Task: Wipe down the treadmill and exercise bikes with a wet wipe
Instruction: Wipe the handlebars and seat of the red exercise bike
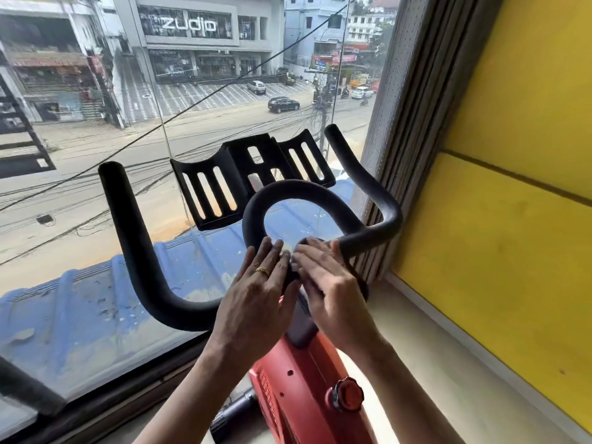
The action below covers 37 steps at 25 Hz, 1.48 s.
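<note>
An exercise bike stands at a window, with black padded handlebars (134, 245), a centre loop (288, 190), a slotted black device holder (224, 187) and a red frame (298, 389). My left hand (256, 302), which wears a gold ring, lies flat with straight fingers on the base of the loop. My right hand (330, 290) is blurred and lies flat across the bar's centre, its fingers pointing left. A pale sliver (296, 265) shows at its fingertips. I cannot tell whether that is the wet wipe. No treadmill is in view.
A red adjustment knob (345, 395) sticks out of the frame below my hands. The window glass (80, 283) is just beyond the handlebars. A yellow wall (496, 251) and a pale sill (432, 363) close the right side. Folded blinds (407, 107) hang by the right handlebar horn.
</note>
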{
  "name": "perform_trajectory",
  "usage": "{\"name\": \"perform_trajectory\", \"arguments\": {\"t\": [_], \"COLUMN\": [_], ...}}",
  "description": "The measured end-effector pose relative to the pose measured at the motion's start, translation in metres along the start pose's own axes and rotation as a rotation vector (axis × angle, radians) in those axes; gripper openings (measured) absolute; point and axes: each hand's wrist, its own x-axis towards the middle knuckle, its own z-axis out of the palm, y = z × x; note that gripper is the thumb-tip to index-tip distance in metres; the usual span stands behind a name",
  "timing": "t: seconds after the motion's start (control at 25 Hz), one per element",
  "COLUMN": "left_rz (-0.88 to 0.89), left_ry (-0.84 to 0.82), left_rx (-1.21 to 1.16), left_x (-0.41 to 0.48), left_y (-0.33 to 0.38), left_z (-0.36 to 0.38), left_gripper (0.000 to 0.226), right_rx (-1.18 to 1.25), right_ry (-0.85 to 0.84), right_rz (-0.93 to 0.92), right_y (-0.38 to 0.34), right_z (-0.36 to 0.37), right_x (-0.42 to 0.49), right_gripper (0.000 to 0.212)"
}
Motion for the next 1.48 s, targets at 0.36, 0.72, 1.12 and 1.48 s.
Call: {"name": "perform_trajectory", "arguments": {"t": [0.36,0.72,1.12,1.48], "left_rz": [0.06,0.008,0.189,0.259], "left_ry": [-0.084,-0.199,-0.05,-0.036], "left_rx": [0.005,-0.077,0.014,0.045], "left_x": [0.032,0.057,0.033,0.025], "left_y": [0.023,0.04,0.023,0.011], "left_z": [0.013,0.011,0.013,0.014], "left_gripper": [0.058,0.05,0.047,0.046], "right_rx": [0.0,0.103,-0.203,-0.247], "right_ry": [0.187,0.331,0.051,0.004], "right_rz": [0.248,0.555,0.26,0.518], "right_y": [0.092,0.103,-0.016,-0.001], "right_z": [-0.034,-0.036,-0.017,-0.036], "right_x": [0.028,0.027,-0.037,-0.018], "right_gripper": [0.029,0.032,0.045,0.048]}}
